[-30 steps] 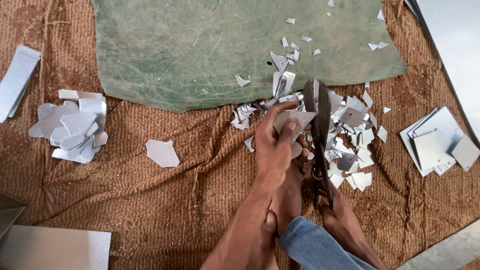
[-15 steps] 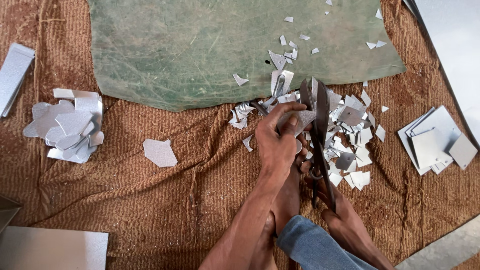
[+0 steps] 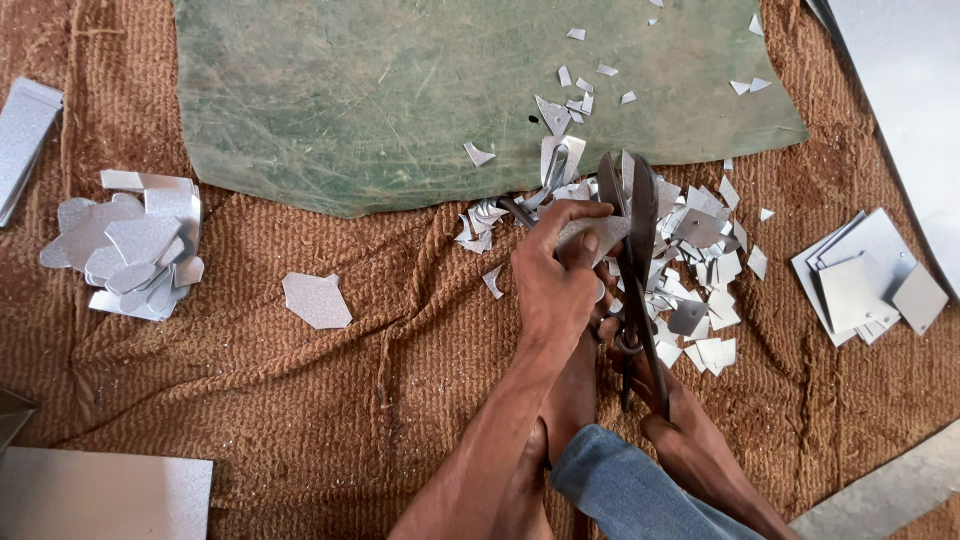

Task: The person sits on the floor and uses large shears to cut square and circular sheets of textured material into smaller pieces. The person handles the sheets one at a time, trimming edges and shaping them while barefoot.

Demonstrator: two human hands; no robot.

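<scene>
My left hand [image 3: 550, 290] pinches a small silver sheet piece [image 3: 603, 232] and holds it against the blades of large dark shears [image 3: 640, 220], which point away from me. My right hand [image 3: 682, 432] is closed on the shears' handles low in the view, partly behind a leg in blue denim [image 3: 625, 492]. A bare foot [image 3: 575, 400] lies under my left forearm. Several silver offcuts [image 3: 700, 270] are scattered around the blades.
A green mat [image 3: 400, 90] lies on brown woven cloth [image 3: 350, 400]. A pile of cut silver shapes [image 3: 130, 245] sits at left, with one loose shape [image 3: 316, 300] nearby. Square silver blanks [image 3: 865, 280] are stacked at right. Silver sheets lie at bottom left [image 3: 100, 495] and top left [image 3: 20, 130].
My left hand has turned the small piece slightly against the blades. The shears and my right hand stay in about the same place.
</scene>
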